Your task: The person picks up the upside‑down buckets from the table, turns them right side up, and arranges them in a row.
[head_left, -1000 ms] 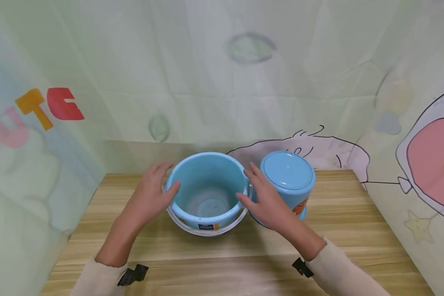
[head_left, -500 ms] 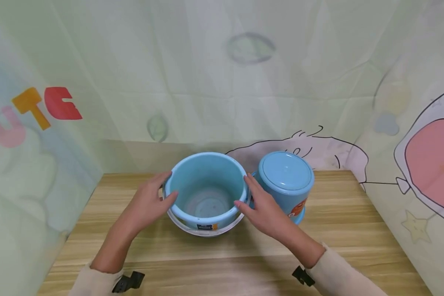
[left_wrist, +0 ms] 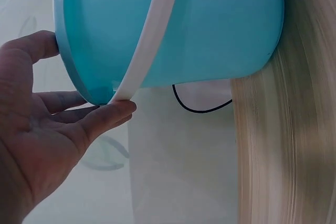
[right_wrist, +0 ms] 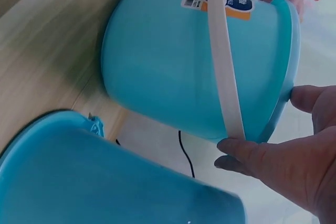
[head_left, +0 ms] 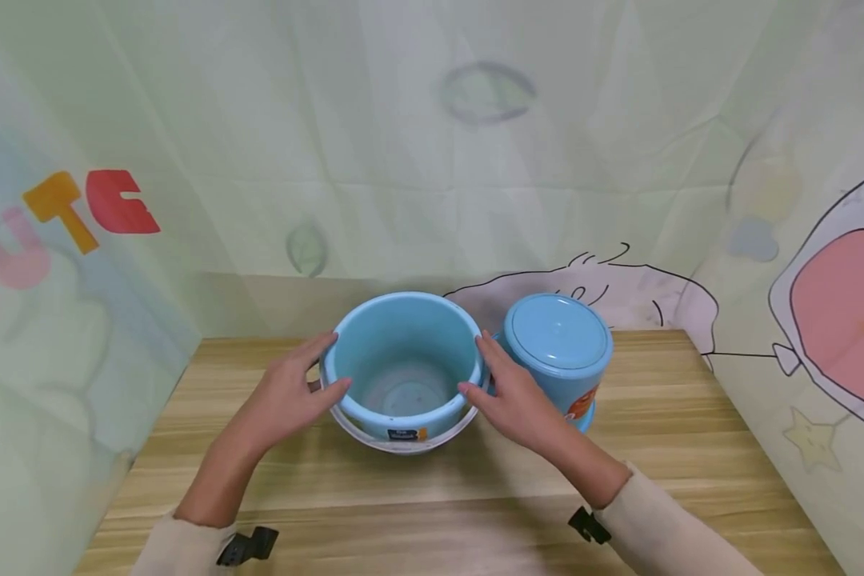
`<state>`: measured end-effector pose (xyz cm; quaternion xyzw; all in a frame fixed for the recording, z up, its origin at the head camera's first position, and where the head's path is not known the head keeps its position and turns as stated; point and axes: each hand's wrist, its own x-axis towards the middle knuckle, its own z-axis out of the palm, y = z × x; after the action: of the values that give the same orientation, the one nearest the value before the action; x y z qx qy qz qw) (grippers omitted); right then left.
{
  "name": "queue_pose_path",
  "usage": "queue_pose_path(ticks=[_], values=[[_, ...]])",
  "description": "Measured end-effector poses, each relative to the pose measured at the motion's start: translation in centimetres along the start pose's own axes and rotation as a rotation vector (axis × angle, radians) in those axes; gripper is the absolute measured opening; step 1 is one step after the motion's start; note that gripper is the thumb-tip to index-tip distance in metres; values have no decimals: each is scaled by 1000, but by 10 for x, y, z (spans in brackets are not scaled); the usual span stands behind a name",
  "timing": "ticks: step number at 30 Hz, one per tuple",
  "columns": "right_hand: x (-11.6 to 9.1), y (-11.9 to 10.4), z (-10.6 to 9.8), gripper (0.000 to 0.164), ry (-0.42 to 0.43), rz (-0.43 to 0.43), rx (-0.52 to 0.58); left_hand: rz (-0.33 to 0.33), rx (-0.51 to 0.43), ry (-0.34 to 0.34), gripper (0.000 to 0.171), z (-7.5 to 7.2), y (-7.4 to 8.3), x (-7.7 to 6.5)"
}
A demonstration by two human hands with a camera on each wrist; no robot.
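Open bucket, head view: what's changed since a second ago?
The left hand and right hand have closed in and now grip the open bucket. It has shifted slightly up the picture; whether lifted or pushed back, I can't tell. The upturned bucket beside it stayed put.

A plain cream sleeve is worn on each arm, the left sleeve [head_left: 183,550] seen at seven o'clock, the right sleeve [head_left: 673,528] at five, both ended above the wrist. A small, angular left black fitting [head_left: 248,547] is set at four o'clock from its cuff opening; a right black fitting [head_left: 589,525] is set at eight.
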<state>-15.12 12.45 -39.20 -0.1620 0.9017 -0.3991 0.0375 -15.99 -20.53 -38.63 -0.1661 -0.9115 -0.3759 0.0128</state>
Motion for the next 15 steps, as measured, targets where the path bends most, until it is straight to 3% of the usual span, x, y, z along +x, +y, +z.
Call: queue_pose_path(ticks=[9, 15], values=[[10, 7, -7, 80, -31, 21, 32, -64, -38, -16, 81, 2, 0, 7], [19, 9, -9, 78, -41, 35, 31, -65, -54, 1, 81, 4, -2, 14]])
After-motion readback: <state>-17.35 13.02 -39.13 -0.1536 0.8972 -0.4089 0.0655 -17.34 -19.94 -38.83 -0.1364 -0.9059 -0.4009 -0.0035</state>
